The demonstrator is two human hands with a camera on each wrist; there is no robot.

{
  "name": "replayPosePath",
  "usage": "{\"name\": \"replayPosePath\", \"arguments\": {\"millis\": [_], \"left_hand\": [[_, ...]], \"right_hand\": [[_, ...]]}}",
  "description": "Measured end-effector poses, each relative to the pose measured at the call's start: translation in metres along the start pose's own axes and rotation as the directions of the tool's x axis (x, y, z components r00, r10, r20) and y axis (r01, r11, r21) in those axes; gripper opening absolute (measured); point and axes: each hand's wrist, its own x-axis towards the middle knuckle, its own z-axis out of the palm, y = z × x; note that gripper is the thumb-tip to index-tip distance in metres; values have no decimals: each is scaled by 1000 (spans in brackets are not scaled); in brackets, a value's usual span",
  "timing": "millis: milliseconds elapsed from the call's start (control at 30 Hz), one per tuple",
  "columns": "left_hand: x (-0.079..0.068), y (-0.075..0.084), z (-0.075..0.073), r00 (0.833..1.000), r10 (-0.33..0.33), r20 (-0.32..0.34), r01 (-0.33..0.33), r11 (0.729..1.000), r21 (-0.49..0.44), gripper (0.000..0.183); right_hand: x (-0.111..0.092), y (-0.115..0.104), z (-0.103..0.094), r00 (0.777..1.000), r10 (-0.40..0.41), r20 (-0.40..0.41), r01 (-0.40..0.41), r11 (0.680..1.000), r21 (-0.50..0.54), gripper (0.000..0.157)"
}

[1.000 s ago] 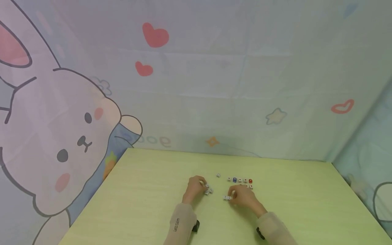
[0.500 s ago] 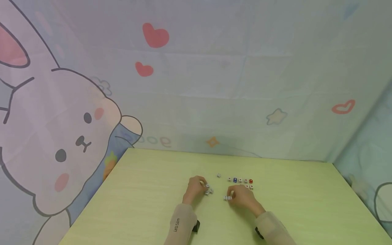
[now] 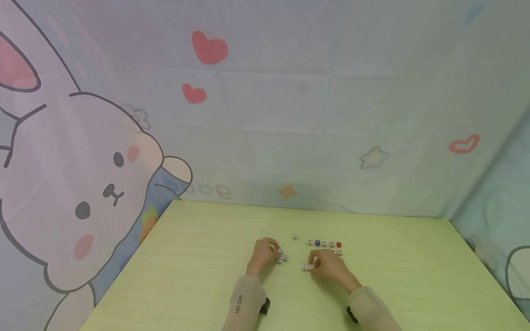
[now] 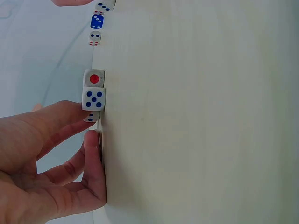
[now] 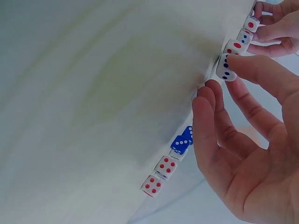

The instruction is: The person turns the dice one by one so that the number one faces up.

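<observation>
My left hand (image 3: 263, 253) rests low over the tabletop and pinches a small white die (image 4: 91, 116) between thumb and finger. Two more white dice lie close by its fingertips; one, with five blue pips (image 4: 94, 99), is nearest in the left wrist view. Across a short gap, my right hand (image 3: 330, 265) pinches a white die (image 5: 226, 68) with blue pips between thumb and forefinger. Another white die (image 3: 304, 267) stands against it on the left. The other right fingers are bent toward the table.
Behind the right hand stands a row with a blue die (image 3: 317, 243), a red die (image 3: 338, 245) and white dice. A shorter row, partly hidden by the hand, includes a white die (image 3: 340, 253). A lone white die (image 3: 296, 237) lies farther left on the yellow-green table (image 3: 198, 257).
</observation>
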Motion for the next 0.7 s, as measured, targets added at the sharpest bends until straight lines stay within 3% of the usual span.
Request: {"name": "replayPosePath", "arguments": {"millis": [167, 200, 300, 400, 433, 700], "left_hand": [[4, -4, 1, 1000, -14, 3, 14, 1000, -12, 11], [8, -11, 4, 1000, 17, -2, -17, 1000, -12, 10], [10, -14, 5, 1000, 25, -1, -25, 1000, -4, 9], [7, -11, 4, 1000, 10, 5, -9, 1000, -20, 9], [4, -4, 1, 1000, -24, 10, 24, 1000, -19, 10], [-1, 1, 1, 1000, -15, -3, 15, 1000, 3, 12]], "right_hand": [[-2, -1, -1, 1000, 14, -4, -14, 1000, -17, 17], [-2, -1, -1, 1000, 14, -4, -14, 1000, -22, 17], [-3, -2, -2, 1000, 15, -3, -15, 999, -32, 17], [-3, -2, -2, 1000, 16, 0, -16, 999, -38, 17], [-3, -1, -2, 1000, 16, 1, -16, 999, -38, 17], [-3, -2, -5, 1000, 9, 8, -9, 1000, 1, 13]]}}
